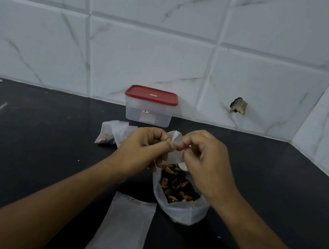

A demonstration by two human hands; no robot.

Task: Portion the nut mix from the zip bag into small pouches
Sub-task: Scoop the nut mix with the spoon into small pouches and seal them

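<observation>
**Head view.**
- Small pouch [175, 146]: held over the open zip bag [181, 210]. Left hand [146, 146] and right hand [204, 157] pinch its top edge, fingers [162, 143] clamped on the film.
- Nut mix [178, 186]: in the zip bag, which stands on the bench [30, 148].
- Empty pouches [126, 230]: stacked beside the bag.
- Filled pouch [106, 135]: near the red-lidded tub [150, 105].
- Step, as judged: working the pouch mouth. Slide the layers apart with light pressure, and keep the pouch above the bag so spills fall back in.
</observation>
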